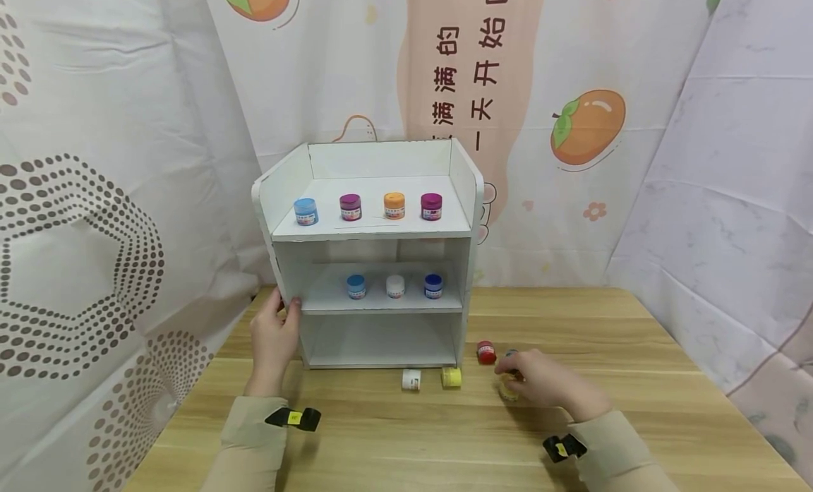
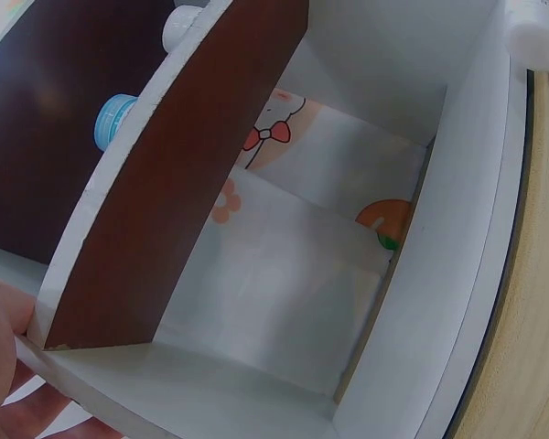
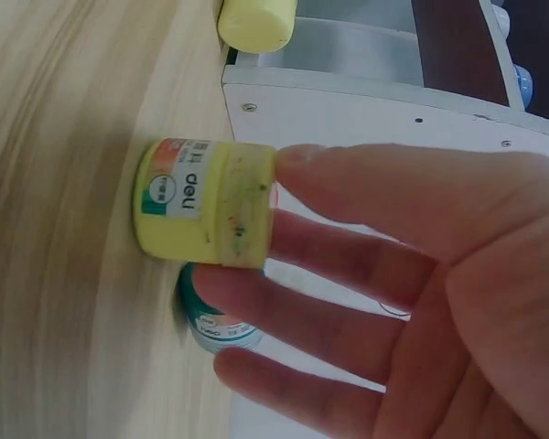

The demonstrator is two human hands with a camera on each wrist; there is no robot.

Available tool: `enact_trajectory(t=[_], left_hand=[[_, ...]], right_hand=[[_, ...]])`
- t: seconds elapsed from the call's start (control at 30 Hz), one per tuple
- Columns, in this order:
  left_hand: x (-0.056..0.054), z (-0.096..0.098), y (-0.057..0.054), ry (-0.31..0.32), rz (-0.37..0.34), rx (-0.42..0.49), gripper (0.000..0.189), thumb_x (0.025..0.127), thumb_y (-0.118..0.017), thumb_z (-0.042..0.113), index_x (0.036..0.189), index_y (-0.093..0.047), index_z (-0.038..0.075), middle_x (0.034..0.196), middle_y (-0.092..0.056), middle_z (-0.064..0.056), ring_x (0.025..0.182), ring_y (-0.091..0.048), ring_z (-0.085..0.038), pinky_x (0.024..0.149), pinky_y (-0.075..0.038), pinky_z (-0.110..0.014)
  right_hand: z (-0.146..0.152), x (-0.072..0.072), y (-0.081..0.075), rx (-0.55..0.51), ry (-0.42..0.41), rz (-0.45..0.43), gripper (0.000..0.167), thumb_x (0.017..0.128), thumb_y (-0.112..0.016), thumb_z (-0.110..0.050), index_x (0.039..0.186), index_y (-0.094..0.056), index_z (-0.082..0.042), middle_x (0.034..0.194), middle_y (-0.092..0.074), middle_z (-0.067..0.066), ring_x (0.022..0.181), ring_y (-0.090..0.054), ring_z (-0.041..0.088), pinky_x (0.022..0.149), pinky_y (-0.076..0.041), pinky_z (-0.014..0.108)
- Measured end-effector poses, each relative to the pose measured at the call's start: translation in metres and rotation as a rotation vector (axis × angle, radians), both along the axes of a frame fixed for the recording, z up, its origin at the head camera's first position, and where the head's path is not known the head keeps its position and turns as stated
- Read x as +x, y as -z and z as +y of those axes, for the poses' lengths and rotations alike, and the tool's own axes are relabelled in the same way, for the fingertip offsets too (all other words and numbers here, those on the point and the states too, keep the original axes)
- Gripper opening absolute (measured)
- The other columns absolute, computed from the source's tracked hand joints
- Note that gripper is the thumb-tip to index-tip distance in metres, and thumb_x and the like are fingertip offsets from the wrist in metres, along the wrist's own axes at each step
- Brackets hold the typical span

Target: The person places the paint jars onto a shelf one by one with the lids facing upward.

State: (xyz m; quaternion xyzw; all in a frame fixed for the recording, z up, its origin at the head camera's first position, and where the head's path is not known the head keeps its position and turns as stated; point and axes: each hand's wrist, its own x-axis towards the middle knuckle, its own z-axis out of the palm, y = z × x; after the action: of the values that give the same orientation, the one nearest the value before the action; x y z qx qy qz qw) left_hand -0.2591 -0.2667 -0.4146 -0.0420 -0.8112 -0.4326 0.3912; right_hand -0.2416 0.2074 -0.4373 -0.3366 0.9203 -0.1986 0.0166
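My left hand (image 1: 275,337) grips the left side panel of a white shelf (image 1: 368,235); in the left wrist view the thumb lies by the middle board's front edge and the fingers (image 2: 37,412) go behind the panel. Right of the shelf, my right hand (image 1: 549,382) pinches a yellow paint jar (image 3: 197,203) around its lid, thumb on one side and fingers on the other. A green-teal jar (image 3: 221,315) lies just past those fingers, partly covered by them. Close by on the wooden table is a red jar (image 1: 486,352).
On the top board stand a light blue jar (image 1: 306,212), a purple jar (image 1: 351,207), an orange jar (image 1: 394,205) and a magenta jar (image 1: 431,206). The middle board bears blue, white (image 1: 395,286) and dark blue jars. White (image 1: 411,379) and yellow jars (image 1: 452,377) lie before the shelf.
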Motion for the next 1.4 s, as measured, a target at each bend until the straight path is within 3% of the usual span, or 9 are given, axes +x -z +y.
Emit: enact_trajectory(t=[0.27,0.5,0.67,0.77,0.87,1.07,1.3,1.4], left_hand=[[-0.001,0.0,0.0,-0.005,0.017,-0.007,0.033,0.101,-0.062,0.008,0.132,-0.062,-0.002,0.126,-0.065,-0.026,0.113,-0.064,-0.046,0.077,-0.06,-0.057],[-0.001,-0.001,0.0,-0.005,0.012,0.001,0.034,0.101,-0.062,0.009,0.133,-0.062,-0.001,0.126,-0.065,-0.025,0.113,-0.064,-0.045,0.077,-0.06,-0.057],[0.0,-0.001,0.0,0.0,0.006,0.005,0.034,0.102,-0.061,0.01,0.134,-0.062,-0.002,0.127,-0.065,-0.026,0.113,-0.064,-0.046,0.077,-0.06,-0.057],[0.0,-0.001,0.0,0.001,0.0,0.005,0.034,0.102,-0.061,0.01,0.134,-0.062,-0.002,0.127,-0.065,-0.026,0.114,-0.063,-0.046,0.078,-0.059,-0.058],[0.0,-0.001,0.0,-0.005,-0.005,0.003,0.034,0.102,-0.061,0.01,0.133,-0.062,-0.002,0.127,-0.065,-0.026,0.114,-0.063,-0.046,0.078,-0.059,-0.058],[-0.001,0.0,0.0,-0.009,-0.004,0.002,0.034,0.101,-0.062,0.009,0.133,-0.062,-0.002,0.126,-0.065,-0.026,0.114,-0.063,-0.045,0.078,-0.06,-0.058],[0.0,0.0,-0.001,-0.009,-0.004,0.004,0.034,0.101,-0.062,0.009,0.133,-0.062,-0.002,0.126,-0.065,-0.026,0.114,-0.063,-0.046,0.078,-0.06,-0.058],[0.0,0.0,-0.001,-0.007,-0.007,0.006,0.034,0.101,-0.062,0.008,0.134,-0.061,-0.002,0.127,-0.064,-0.027,0.114,-0.063,-0.046,0.078,-0.06,-0.058]], right_hand=[[-0.011,0.013,-0.016,0.005,0.229,-0.019,0.019,0.094,-0.073,-0.012,0.11,-0.074,-0.003,0.105,-0.073,0.012,0.086,-0.069,0.023,0.077,-0.06,0.047],[-0.018,0.018,-0.018,0.036,0.315,-0.02,0.022,0.088,-0.078,-0.017,0.104,-0.074,-0.004,0.101,-0.072,0.009,0.08,-0.063,0.016,0.075,-0.058,0.047],[-0.021,0.017,-0.013,0.039,0.35,0.003,0.02,0.082,-0.08,-0.017,0.096,-0.072,-0.005,0.091,-0.069,0.005,0.074,-0.059,0.016,0.068,-0.056,0.043],[-0.024,0.016,-0.008,0.026,0.372,0.005,0.018,0.079,-0.08,-0.017,0.079,-0.065,-0.008,0.07,-0.055,-0.003,0.061,-0.047,0.012,0.054,-0.043,0.033],[-0.026,0.015,-0.004,0.01,0.385,0.0,0.022,0.077,-0.078,-0.014,0.069,-0.057,-0.011,0.063,-0.041,-0.005,0.056,-0.038,0.011,0.05,-0.031,0.029],[-0.025,0.014,0.0,0.001,0.376,0.048,0.013,0.07,-0.075,-0.006,0.08,-0.068,-0.009,0.077,-0.06,-0.001,0.065,-0.051,0.017,0.059,-0.05,0.038],[-0.022,0.013,0.002,-0.005,0.364,0.031,0.016,0.069,-0.078,-0.005,0.078,-0.068,-0.014,0.076,-0.058,-0.001,0.066,-0.05,0.017,0.06,-0.047,0.037],[-0.022,0.013,0.0,-0.013,0.365,0.01,0.016,0.07,-0.079,-0.006,0.083,-0.071,-0.011,0.081,-0.063,0.001,0.071,-0.054,0.018,0.064,-0.052,0.04]])
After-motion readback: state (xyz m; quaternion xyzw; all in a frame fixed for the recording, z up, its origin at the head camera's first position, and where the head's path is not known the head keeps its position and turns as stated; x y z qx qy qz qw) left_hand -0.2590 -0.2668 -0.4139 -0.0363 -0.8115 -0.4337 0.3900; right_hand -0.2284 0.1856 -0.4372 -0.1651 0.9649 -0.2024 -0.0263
